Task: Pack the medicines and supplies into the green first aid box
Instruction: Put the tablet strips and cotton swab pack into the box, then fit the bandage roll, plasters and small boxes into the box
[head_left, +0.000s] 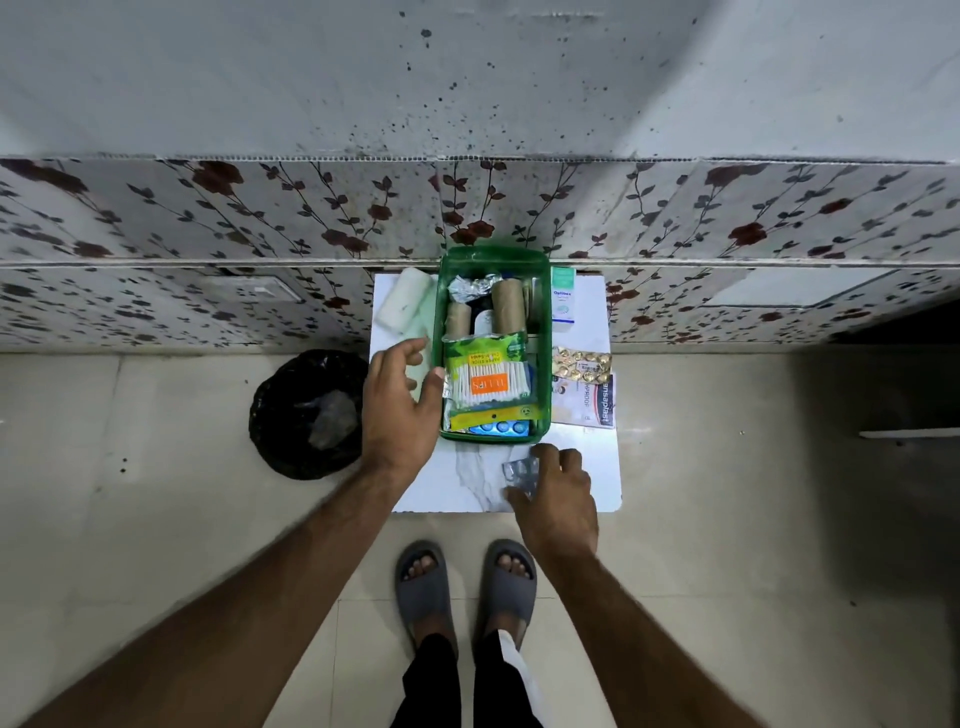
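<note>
The green first aid box (543, 332) stands open on a small white table (597, 467). Inside it lie a cotton swab pack (488, 382), two brown rolls (508, 306), crumpled foil and a blue blister strip (501, 427). My left hand (400, 405) rests against the box's left wall, fingers apart, thumb touching the swab pack. In front of the box, my right hand (558, 493) pinches a silver blister strip (519, 475) on the tabletop. To the right of the box are a gold blister strip (582, 364), a plaster packet (589, 405) and a white medicine carton (563, 299). A white bandage roll (405, 306) lies at the left.
A black bin with a liner (309, 413) stands on the tiled floor left of the table. A floral-patterned wall runs right behind the table. My feet in grey slippers (465, 582) stand just before the table's front edge.
</note>
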